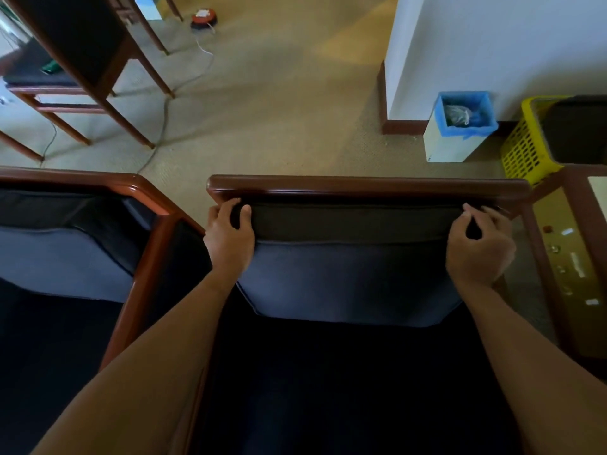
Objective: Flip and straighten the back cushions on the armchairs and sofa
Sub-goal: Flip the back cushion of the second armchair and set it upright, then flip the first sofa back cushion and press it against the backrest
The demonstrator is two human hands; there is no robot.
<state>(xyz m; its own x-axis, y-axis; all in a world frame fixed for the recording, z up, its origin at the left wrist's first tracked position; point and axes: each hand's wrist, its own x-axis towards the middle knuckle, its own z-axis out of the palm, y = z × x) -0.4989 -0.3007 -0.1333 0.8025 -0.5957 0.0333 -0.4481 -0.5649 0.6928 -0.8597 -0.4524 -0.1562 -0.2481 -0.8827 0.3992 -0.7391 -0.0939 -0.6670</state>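
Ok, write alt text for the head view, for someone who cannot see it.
Both hands, left and right, grip the top corners of a dark blue back cushion under an armchair's wooden top rail. Behind on the carpet stand a blue-lined bin and a yellow basket.

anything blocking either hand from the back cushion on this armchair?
No. Left hand and right hand already grip the top corners of the back cushion, just under the wooden top rail. Nothing visible lies on the cushion or between it and the hands.

Matt blue cloth cushion (348, 284), glossy wooden frame (368, 184)
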